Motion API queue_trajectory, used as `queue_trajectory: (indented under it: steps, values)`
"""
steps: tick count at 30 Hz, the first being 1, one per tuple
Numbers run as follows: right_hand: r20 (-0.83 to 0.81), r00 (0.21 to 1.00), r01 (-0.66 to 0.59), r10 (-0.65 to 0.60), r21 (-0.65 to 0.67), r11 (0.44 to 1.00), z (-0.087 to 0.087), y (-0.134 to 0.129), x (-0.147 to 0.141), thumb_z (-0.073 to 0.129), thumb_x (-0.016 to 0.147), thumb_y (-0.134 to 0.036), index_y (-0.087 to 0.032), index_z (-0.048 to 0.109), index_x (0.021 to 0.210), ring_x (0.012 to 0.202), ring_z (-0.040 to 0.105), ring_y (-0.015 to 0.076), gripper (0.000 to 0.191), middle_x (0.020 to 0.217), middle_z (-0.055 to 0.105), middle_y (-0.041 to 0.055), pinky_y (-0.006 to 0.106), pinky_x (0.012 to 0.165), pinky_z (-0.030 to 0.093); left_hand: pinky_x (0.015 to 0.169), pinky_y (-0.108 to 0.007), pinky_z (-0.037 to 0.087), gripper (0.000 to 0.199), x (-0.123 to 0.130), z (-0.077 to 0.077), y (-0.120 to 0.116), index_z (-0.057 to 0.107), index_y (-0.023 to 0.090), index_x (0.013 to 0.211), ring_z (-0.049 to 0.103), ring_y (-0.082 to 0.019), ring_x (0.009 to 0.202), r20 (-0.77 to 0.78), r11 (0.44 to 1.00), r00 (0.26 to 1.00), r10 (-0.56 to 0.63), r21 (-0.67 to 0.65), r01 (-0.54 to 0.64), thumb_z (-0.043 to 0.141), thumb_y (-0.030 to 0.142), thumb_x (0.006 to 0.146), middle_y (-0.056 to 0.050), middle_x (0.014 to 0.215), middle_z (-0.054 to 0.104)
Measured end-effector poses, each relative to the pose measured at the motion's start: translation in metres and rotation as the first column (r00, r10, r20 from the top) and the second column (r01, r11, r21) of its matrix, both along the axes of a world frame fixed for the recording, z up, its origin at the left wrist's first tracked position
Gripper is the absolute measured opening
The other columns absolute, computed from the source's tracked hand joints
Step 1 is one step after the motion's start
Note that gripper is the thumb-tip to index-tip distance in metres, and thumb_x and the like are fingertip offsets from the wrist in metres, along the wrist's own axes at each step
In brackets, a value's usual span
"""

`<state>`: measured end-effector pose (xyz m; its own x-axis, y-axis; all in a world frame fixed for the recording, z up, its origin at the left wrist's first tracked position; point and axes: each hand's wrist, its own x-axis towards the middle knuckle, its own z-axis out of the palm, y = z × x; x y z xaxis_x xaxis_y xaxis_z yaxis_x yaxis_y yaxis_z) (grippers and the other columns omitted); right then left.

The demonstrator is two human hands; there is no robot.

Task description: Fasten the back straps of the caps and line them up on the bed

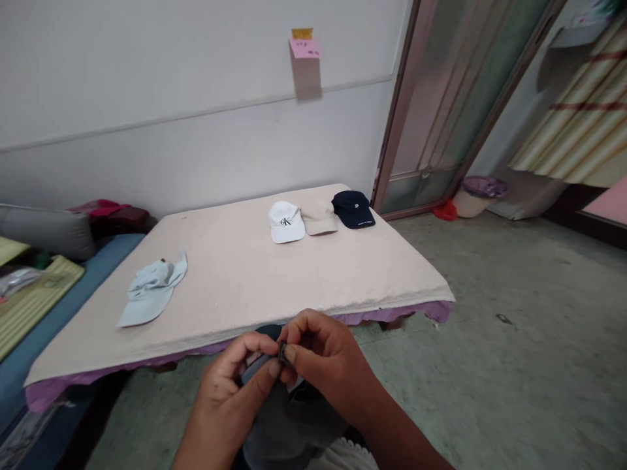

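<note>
A grey cap (294, 424) is held just off the near edge of the table (230, 267), below the level of its top. Its strap is gripped between the thumb and fingers of the left hand (235, 385), while a small dark buckle (283, 353) on it is pinched in the closed fingertips of the right hand (326, 356).

By the far edge of the table, a white cap (287, 223), a beige cap (321, 220) and a navy cap (353, 210) are set side by side, the navy one nearest the far right corner. A pale blue cap (149, 295) is laid near the left edge, its brim turned toward the near left corner.

Beyond the right edge, a pale bin (471, 205) is seen on the floor, lined with a purple bag (484, 186); its inside cannot be made out. A red bag (445, 210) is placed just beside it.
</note>
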<state>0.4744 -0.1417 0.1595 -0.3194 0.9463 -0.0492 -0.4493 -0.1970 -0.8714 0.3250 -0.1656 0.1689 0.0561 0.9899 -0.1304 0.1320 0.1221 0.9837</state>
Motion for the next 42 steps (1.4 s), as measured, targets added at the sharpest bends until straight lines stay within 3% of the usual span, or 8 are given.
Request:
queue_trajectory:
  steps: [4,8,15,20,25,33,42]
  values:
    - [-0.019,1.000,-0.020,0.020,-0.010,1.000,0.0012,0.0001,-0.0009,0.067,0.071,-0.021,-0.017,0.052,0.068,0.051,0.055,0.0096,0.015,0.057,0.056,-0.0030,0.022,0.051,0.044,0.067,-0.023,0.047,0.029,0.0006,0.0021,0.0031,0.062,0.021,0.100,0.061,-0.016,0.076,0.099,0.996,0.995,0.016,-0.094,-0.007,0.069,0.032,0.074,-0.004,0.084,0.067]
    - [-0.067,0.998,-0.020,0.022,0.025,0.999,-0.0015,0.0005,-0.0014,0.068,0.072,-0.022,-0.016,0.055,0.070,0.056,0.057,0.0107,0.015,0.063,0.059,-0.0012,0.024,0.055,0.047,0.063,-0.023,0.046,0.025,-0.0031,0.0034,0.0042,0.063,0.018,0.093,0.060,-0.015,0.069,0.153,0.991,0.988,0.010,-0.137,0.011,0.068,0.033,0.074,-0.004,0.078,0.067]
    - [-0.110,0.991,-0.075,0.080,0.044,0.996,-0.0034,0.0010,-0.0003,0.071,0.071,-0.024,-0.016,0.060,0.085,0.064,0.061,0.0121,0.019,0.075,0.066,0.0029,0.026,0.063,0.049,0.055,-0.022,0.044,0.015,-0.0078,0.0071,0.0027,0.063,0.019,0.080,0.058,-0.013,0.058,0.299,0.969,0.946,0.127,-0.243,-0.053,0.069,0.031,0.074,-0.002,0.071,0.067]
    - [-0.125,0.989,-0.078,0.081,0.027,0.997,-0.0034,0.0034,-0.0012,0.071,0.072,-0.028,-0.015,0.061,0.081,0.062,0.062,0.0118,0.019,0.072,0.067,0.0025,0.026,0.062,0.049,0.058,-0.023,0.044,0.012,-0.0043,0.0082,0.0025,0.062,0.017,0.074,0.057,-0.014,0.063,0.385,0.974,0.916,0.112,-0.223,-0.025,0.065,0.028,0.077,-0.004,0.074,0.067]
    - [-0.051,0.998,-0.038,0.040,0.035,0.999,-0.0008,0.0067,-0.0019,0.068,0.074,-0.030,-0.015,0.058,0.076,0.055,0.059,0.0110,0.018,0.065,0.064,0.0011,0.024,0.055,0.046,0.060,-0.023,0.044,0.011,-0.0053,0.0023,0.0044,0.062,0.018,0.076,0.057,-0.014,0.064,0.324,0.981,0.939,0.113,-0.184,-0.055,0.066,0.029,0.076,-0.002,0.072,0.066]
    - [0.224,0.974,-0.020,-0.012,0.138,0.990,-0.0009,0.0033,-0.0023,0.061,0.077,-0.022,-0.018,0.054,0.074,0.055,0.053,0.0108,0.009,0.060,0.056,-0.0017,0.023,0.052,0.041,0.059,-0.019,0.042,0.013,-0.0076,0.0005,0.0022,0.063,0.021,0.074,0.054,-0.012,0.065,0.039,0.995,0.994,0.104,-0.010,-0.104,0.068,0.033,0.074,0.002,0.070,0.063]
    - [0.457,0.879,0.000,-0.135,0.282,0.959,0.0040,-0.0009,0.0018,0.054,0.074,-0.013,-0.019,0.051,0.070,0.056,0.047,0.0100,0.008,0.062,0.051,-0.0025,0.023,0.050,0.034,0.057,-0.019,0.042,0.016,-0.0050,0.0032,-0.0025,0.063,0.022,0.078,0.051,-0.012,0.064,-0.040,0.998,0.998,0.053,-0.023,-0.054,0.065,0.037,0.076,0.002,0.073,0.060]
